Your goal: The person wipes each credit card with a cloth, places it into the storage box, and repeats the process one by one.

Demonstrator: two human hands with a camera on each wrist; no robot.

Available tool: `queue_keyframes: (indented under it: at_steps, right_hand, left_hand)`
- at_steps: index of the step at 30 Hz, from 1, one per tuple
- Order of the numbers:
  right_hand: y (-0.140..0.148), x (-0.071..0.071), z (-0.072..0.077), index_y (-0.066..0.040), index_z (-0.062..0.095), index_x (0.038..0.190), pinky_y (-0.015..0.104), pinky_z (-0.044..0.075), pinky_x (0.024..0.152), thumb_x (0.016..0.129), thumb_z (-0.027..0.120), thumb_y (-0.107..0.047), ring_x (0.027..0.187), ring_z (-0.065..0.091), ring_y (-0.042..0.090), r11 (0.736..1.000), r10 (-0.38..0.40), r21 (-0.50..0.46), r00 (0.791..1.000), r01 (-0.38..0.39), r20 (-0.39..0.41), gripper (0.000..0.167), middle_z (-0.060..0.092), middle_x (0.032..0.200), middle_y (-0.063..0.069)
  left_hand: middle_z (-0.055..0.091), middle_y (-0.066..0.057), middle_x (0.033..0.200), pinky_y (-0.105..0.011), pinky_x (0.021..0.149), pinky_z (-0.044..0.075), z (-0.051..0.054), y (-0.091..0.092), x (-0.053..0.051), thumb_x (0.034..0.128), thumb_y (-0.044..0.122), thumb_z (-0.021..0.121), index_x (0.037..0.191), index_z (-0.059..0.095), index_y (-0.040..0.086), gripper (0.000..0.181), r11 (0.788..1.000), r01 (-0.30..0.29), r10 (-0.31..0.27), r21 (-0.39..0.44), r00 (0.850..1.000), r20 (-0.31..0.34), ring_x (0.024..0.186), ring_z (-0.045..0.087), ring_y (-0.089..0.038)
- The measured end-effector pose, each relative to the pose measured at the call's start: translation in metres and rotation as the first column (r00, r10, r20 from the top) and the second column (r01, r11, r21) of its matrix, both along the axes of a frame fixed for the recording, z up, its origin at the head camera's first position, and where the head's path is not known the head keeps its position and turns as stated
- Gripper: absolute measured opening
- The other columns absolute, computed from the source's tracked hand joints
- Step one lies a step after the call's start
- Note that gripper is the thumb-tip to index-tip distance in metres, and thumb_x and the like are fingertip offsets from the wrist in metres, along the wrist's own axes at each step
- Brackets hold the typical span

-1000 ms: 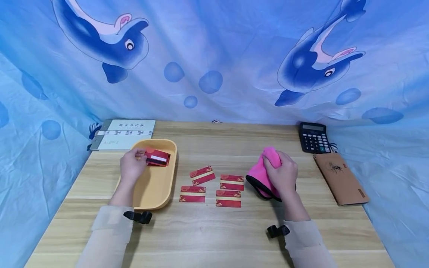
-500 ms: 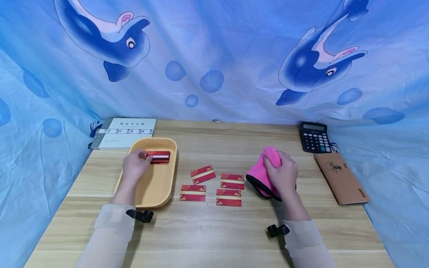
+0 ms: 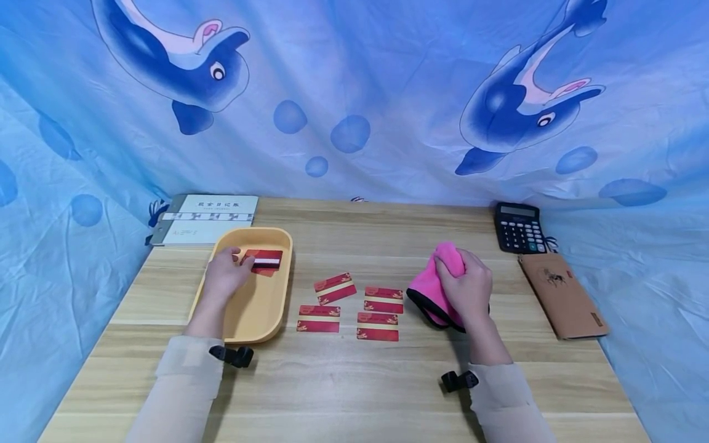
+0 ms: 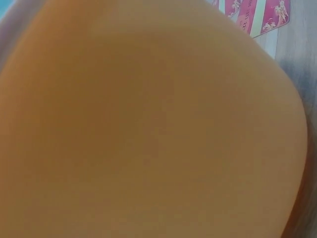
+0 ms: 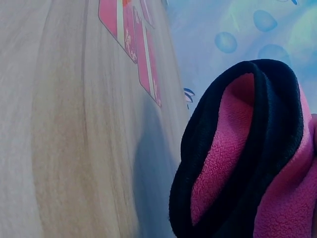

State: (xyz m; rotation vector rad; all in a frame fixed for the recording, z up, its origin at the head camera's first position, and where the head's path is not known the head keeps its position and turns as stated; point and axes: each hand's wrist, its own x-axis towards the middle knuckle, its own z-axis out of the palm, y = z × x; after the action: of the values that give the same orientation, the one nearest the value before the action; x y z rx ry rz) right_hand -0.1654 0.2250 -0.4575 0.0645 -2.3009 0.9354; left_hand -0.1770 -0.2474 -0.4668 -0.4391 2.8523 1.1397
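Note:
My left hand [image 3: 224, 272] is over the far part of a yellow tray [image 3: 249, 335]. Its thumb and forefinger are spread at the left end of red cards [image 3: 267, 253] lying overlapped in the tray; the thumb tip appears to touch them. A dark stripe and a white strip show on the top card. The blurred tray [image 4: 158, 124] fills most of the left wrist view. My right hand [image 3: 468, 286] grips a bunched pink cloth [image 3: 429, 286] with black edging over the table. In the right wrist view, the folded cloth [image 5: 228, 144] shows its black border.
Several red and gold cards [image 3: 378, 326] lie flat on the wooden table [image 3: 343, 394] between tray and cloth. A ledger book [image 3: 213, 231] lies behind the tray. At right are a black calculator [image 3: 519, 227] and a brown wallet [image 3: 559, 295]. A blue dolphin-printed curtain [image 3: 388, 74] surrounds the table.
A second ago my left fingers held a card tilted above the tray; it now lies among the others, with thumb and forefinger apart. The right hand and cloth stay in place.

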Motion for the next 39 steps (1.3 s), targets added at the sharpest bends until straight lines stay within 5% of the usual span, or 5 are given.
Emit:
queue_keyframes:
  at_steps: [13, 20, 31, 35, 39]
  right_hand:
    - [0.001, 0.001, -0.001, 0.004, 0.074, 0.105, 0.047, 0.056, 0.066, 0.083, 0.085, -0.020, 0.082, 0.068, 0.036, 1.000, 0.023, -0.007, 1.000, -0.023, 0.010, 0.034, 0.073, 0.098, 0.021]
    - [0.002, 0.000, -0.002, 0.004, 0.074, 0.107, 0.049, 0.057, 0.069, 0.082, 0.085, -0.020, 0.084, 0.069, 0.035, 0.999, 0.038, -0.004, 0.999, -0.038, 0.002, 0.036, 0.074, 0.100, 0.020]
    - [0.006, 0.001, 0.003, 0.001, 0.074, 0.109, 0.044, 0.055, 0.067, 0.084, 0.084, -0.021, 0.083, 0.069, 0.031, 0.999, 0.054, -0.002, 0.998, -0.054, 0.014, 0.035, 0.074, 0.100, 0.018]
    - [0.008, 0.001, 0.005, -0.001, 0.075, 0.108, 0.037, 0.052, 0.065, 0.084, 0.084, -0.022, 0.080, 0.067, 0.027, 0.999, 0.045, -0.010, 0.999, -0.045, 0.022, 0.033, 0.074, 0.099, 0.015]
    - [0.009, 0.003, 0.006, -0.001, 0.075, 0.108, 0.035, 0.052, 0.065, 0.084, 0.084, -0.022, 0.080, 0.067, 0.026, 0.999, 0.046, -0.009, 0.998, -0.046, 0.030, 0.033, 0.074, 0.098, 0.015]
  left_hand:
    - [0.036, -0.038, 0.149, -0.060, 0.112, 0.035, 0.009, 0.005, -0.001, 0.1047, 0.035, 0.050, 0.150, 0.032, -0.009, 0.065, 0.993, -0.030, 0.026, 0.118, 0.999, 0.033, 0.137, 0.037, -0.053]
    - [0.047, -0.032, 0.145, -0.054, 0.107, 0.045, 0.016, 0.014, 0.003, 0.1053, 0.029, 0.053, 0.145, 0.042, -0.008, 0.056, 0.979, 0.027, 0.002, 0.203, 0.990, -0.138, 0.132, 0.049, -0.046]
    - [0.062, -0.024, 0.128, -0.052, 0.095, 0.055, 0.044, 0.065, 0.015, 0.0994, 0.016, 0.066, 0.130, 0.060, -0.005, 0.037, 0.947, 0.258, -0.153, 0.191, 0.887, -0.436, 0.118, 0.061, -0.039]
    - [0.063, -0.018, 0.128, -0.053, 0.097, 0.053, 0.047, 0.087, 0.025, 0.0970, 0.018, 0.070, 0.131, 0.062, 0.000, 0.039, 0.924, 0.376, -0.312, 0.070, 0.848, -0.429, 0.117, 0.060, -0.036]
    - [0.061, -0.012, 0.134, -0.052, 0.103, 0.050, 0.043, 0.111, 0.034, 0.0960, 0.023, 0.072, 0.135, 0.061, 0.006, 0.044, 0.879, 0.476, -0.457, -0.030, 0.823, -0.339, 0.125, 0.057, -0.031]
